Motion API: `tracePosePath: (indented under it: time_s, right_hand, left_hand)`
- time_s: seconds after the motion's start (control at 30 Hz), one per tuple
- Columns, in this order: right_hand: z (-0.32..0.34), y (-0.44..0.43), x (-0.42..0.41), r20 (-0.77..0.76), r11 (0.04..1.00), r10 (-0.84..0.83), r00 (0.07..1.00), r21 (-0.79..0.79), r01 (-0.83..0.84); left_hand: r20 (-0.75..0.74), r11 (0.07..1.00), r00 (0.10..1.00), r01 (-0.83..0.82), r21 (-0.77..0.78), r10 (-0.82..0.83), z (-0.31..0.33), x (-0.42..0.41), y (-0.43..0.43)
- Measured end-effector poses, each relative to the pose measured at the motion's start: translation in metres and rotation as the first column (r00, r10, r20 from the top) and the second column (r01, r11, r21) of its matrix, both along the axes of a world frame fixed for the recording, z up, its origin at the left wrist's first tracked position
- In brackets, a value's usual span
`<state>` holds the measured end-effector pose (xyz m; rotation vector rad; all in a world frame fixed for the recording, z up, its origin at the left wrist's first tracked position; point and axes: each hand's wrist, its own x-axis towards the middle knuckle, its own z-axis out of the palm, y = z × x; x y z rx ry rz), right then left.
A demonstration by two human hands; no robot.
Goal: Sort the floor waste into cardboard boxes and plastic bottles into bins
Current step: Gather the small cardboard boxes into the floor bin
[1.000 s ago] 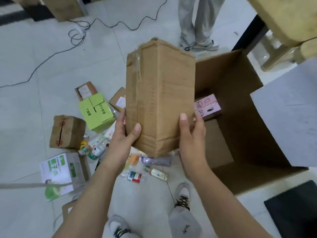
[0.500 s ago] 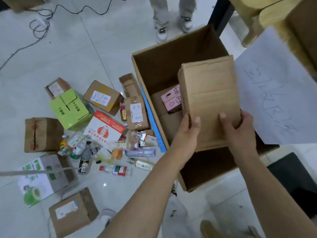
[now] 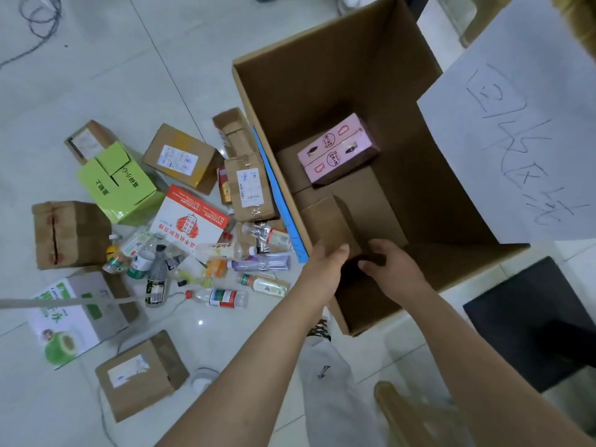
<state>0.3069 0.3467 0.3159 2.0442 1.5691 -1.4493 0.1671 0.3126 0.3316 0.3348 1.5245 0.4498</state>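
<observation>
A plain brown cardboard box (image 3: 329,221) lies tilted inside the large open cardboard bin (image 3: 322,75), beside a pink carton (image 3: 337,150). My left hand (image 3: 321,272) and my right hand (image 3: 392,269) reach over the bin's near rim and hold the brown box by its near end, which sits in shadow between them. Left of the bin, several cardboard boxes (image 3: 182,156) lie on the floor. A cluster of plastic bottles (image 3: 219,296) is spread out just in front of them.
A white paper sign (image 3: 516,140) with handwriting hangs over the bin's right side. A black mat (image 3: 535,321) lies at the right. A green box (image 3: 121,185), a taped brown box (image 3: 69,233) and a white-green carton (image 3: 67,321) sit at the left. Cables (image 3: 38,17) run across the far floor.
Both hands have carried the brown box from above the floor pile to the right and lowered it down inside the large bin. My view has swung towards the bin.
</observation>
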Motion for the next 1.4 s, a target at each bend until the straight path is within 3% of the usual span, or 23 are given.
tracePosePath:
  time_s: [0.13,0.27,0.4,0.57,0.67,0.77,0.9,1.17,1.4]
  right_hand:
    - [0.002,0.002,-0.029,-0.030,1.000,-0.009,1.000,0.017,0.010]
    - [0.011,-0.002,-0.064,-0.058,0.990,-0.060,0.997,0.121,0.067]
    - [0.032,-0.013,-0.113,-0.196,0.947,-0.157,0.968,0.249,0.204]
    - [0.038,-0.049,-0.199,-0.368,0.938,-0.067,0.927,0.293,0.185]
    - [0.017,-0.093,-0.257,-0.410,0.971,0.006,0.912,0.222,0.093]
    - [-0.014,-0.155,-0.311,-0.344,0.987,0.147,0.927,0.116,-0.114]
    - [-0.057,-0.249,-0.361,-0.292,0.961,0.236,0.927,-0.075,-0.268]
    - [-0.126,-0.402,-0.421,-0.168,0.887,0.319,0.933,-0.293,-0.356]
    - [-0.223,-0.463,-0.458,-0.130,0.877,0.293,0.947,-0.357,-0.320]
  left_hand:
    - [-0.002,0.997,0.999,-0.054,0.047,0.055,0.000,-0.015,-0.005]
    - [0.024,0.963,0.970,-0.244,0.114,0.243,0.002,-0.044,-0.016]
    - [0.008,0.901,0.924,-0.375,0.217,0.383,0.007,-0.086,-0.032]
    - [-0.020,0.821,0.848,-0.506,0.265,0.530,0.004,-0.156,-0.079]
    - [-0.060,0.806,0.814,-0.556,0.205,0.577,-0.005,-0.201,-0.128]
    - [-0.133,0.772,0.761,-0.623,0.125,0.635,-0.030,-0.238,-0.191]
    - [-0.178,0.727,0.713,-0.687,0.020,0.678,-0.056,-0.272,-0.287]
    - [-0.246,0.658,0.673,-0.737,-0.152,0.697,-0.128,-0.324,-0.468]
    - [-0.372,0.687,0.715,-0.689,-0.230,0.592,-0.228,-0.375,-0.577]
